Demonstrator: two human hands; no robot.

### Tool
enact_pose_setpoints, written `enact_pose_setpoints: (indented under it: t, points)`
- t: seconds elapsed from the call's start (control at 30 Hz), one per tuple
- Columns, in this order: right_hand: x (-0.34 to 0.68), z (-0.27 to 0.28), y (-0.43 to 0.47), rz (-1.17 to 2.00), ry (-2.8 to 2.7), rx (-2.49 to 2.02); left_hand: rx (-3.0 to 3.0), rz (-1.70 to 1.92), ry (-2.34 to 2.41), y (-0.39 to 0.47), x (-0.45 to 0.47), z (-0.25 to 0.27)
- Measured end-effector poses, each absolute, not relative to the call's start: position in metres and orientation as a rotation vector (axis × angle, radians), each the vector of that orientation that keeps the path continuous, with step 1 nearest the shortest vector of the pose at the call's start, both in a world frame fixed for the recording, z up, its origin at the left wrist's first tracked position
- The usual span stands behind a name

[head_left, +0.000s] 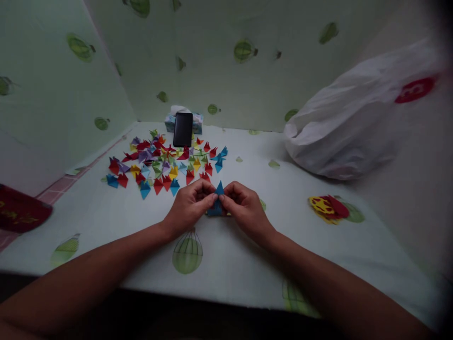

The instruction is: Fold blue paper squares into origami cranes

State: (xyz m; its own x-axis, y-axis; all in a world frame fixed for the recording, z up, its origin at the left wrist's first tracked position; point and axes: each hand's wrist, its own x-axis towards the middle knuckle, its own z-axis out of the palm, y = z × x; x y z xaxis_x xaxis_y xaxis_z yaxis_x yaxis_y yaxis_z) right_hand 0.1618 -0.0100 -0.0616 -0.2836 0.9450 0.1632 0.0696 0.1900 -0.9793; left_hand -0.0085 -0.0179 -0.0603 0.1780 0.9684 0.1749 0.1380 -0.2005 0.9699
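In the head view, I saw a dark phone [183, 130] leaning against a tissue box [198, 123]. Nearer the person than the phone, and a little to its right, was a piece of blue paper [220, 188], its point upward. The left hand [189, 203] pinched it from one side, the right hand [247, 205] from the other, thumbs close together. Small folded papers [165, 166] lay scattered before the phone and to its left; well to its right slumped a white plastic bag [347, 132].

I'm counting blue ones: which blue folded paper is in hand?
The blue paper pinched by the left hand and right hand; other blue pieces lie untouched on the table.
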Motion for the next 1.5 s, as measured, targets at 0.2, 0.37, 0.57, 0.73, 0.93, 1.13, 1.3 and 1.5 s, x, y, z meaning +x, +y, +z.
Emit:
enact_pose_setpoints:
  t: [0.2,0.37,0.57,0.73,0.93,1.13,1.3,1.5]
  points:
    - [0.1612,-0.0642,-0.0103,1.202,-1.562,-0.968,1.629,1.159,1.173,-0.0182,-0.0086,-0.0592]
    - [0.1622,-0.0649,-0.0108,1.199,-1.557,-0.902,1.513,1.158,1.114,-0.0181,-0.0071,-0.0593]
    - [0.1629,-0.0621,-0.0103,1.231,-1.544,-0.829,1.421,1.213,1.007,-0.0185,-0.0063,-0.0568]
    - [0.1637,-0.0632,-0.0112,1.143,-1.599,-0.813,1.351,1.222,0.964,-0.0186,-0.0086,-0.0561]
    - [0.1653,-0.0648,-0.0112,0.690,-1.847,-0.760,1.233,1.191,0.930,-0.0171,-0.0080,-0.0584]
    - [0.1650,-0.0632,-0.0119,0.915,-1.764,-0.794,1.385,1.306,1.002,-0.0161,-0.0072,-0.0557]
    - [0.1650,-0.0584,-0.0111,1.263,-1.588,-0.898,1.584,1.371,1.083,-0.0193,-0.0068,-0.0532]
    - [0.1638,-0.0599,-0.0123,1.224,-1.598,-0.944,1.562,1.307,1.076,-0.0183,-0.0077,-0.0566]
